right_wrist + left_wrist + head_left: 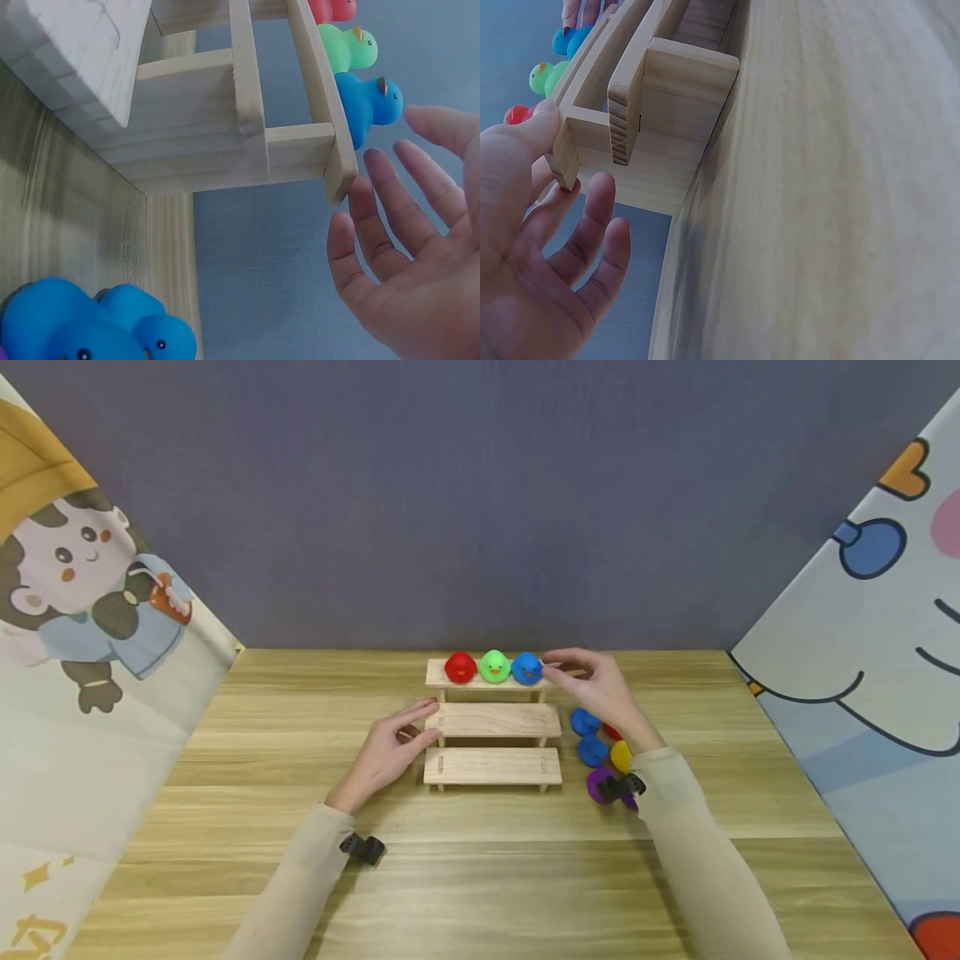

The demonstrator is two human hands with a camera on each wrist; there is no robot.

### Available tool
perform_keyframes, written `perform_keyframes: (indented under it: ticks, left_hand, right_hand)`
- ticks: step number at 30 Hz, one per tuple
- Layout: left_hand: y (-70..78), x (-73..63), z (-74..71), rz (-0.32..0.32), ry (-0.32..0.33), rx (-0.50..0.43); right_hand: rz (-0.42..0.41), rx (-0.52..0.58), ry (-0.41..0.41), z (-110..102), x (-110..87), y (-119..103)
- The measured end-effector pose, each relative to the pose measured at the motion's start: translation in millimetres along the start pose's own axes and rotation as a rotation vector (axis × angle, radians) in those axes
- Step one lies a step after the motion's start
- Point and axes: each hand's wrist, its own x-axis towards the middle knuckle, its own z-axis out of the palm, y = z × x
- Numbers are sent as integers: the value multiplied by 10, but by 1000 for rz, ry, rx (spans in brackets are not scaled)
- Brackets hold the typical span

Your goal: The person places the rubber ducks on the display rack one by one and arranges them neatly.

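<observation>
A three-step wooden shelf stands on the table. On its top step sit a red rubber duck, a green rubber duck and a blue rubber duck, side by side. My left hand holds the shelf's left end; in the left wrist view its thumb lies against a plank end and a fingertip touches below, the other fingers loose. My right hand is beside the blue duck at the right end, fingers spread and not curled round it. In the right wrist view the fingertips are close to the duck.
Right of the shelf, partly under my right forearm, lie several more ducks: blue ones, a yellow one, purple ones and a mostly hidden red one. A dark blue-grey wall rises behind the wooden table.
</observation>
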Motion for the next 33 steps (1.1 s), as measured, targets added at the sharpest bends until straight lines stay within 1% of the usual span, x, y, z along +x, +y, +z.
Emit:
perform_keyframes:
  ticks: [4, 8, 18, 27, 33]
  left_hand:
    - [5, 0, -7, -2, -2, -2]
    - [1, 4, -15, 5, -3, 1]
    - [7, 8, -21, 13, 4, 6]
    - [4, 0, -12, 17, 5, 5]
    - [7, -1, -1, 14, 7, -1]
  right_hand:
    - [19, -9, 15, -21, -30, 35]
    - [21, -13, 23, -40, -58, 56]
    - [44, -19, 21, -95, -129, 177]
    - [53, -3, 47, -192, -276, 263]
    - [61, -22, 51, -234, -390, 316]
